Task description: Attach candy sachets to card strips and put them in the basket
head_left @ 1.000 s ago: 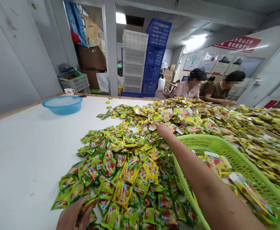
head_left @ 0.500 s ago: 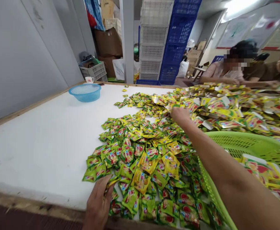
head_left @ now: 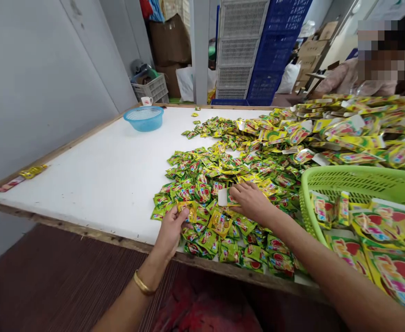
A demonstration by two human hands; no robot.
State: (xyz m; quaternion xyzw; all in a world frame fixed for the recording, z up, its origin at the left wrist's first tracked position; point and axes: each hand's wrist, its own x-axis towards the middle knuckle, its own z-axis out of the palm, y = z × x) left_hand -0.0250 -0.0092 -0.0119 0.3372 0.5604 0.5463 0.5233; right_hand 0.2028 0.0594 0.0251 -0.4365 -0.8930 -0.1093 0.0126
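Observation:
Between the thumb and fingers of my left hand (head_left: 169,230) is a yellow candy sachet (head_left: 190,210), held just above the pile. My right hand (head_left: 251,202) grips a small carton (head_left: 223,197) from above; its white open flap points left toward the sachet, and my fingers hide much of it. Beneath both hands spreads a heap of green sachets (head_left: 205,242) with some yellow ones among them. A green basket (head_left: 306,193) beside my right forearm holds several printed cartons (head_left: 392,267).
A large heap of flat yellow-green cartons (head_left: 354,133) covers the far right of the white table (head_left: 102,170). A blue basket (head_left: 143,121) stands at the back left. Wooden edging (head_left: 95,235) borders the table. Across it sits a person (head_left: 348,76); stacked crates (head_left: 239,50) stand behind.
My right hand has come back from the far carton heap with a carton, near my left hand. My left hand has lifted a yellow sachet. The view has shifted downward and left.

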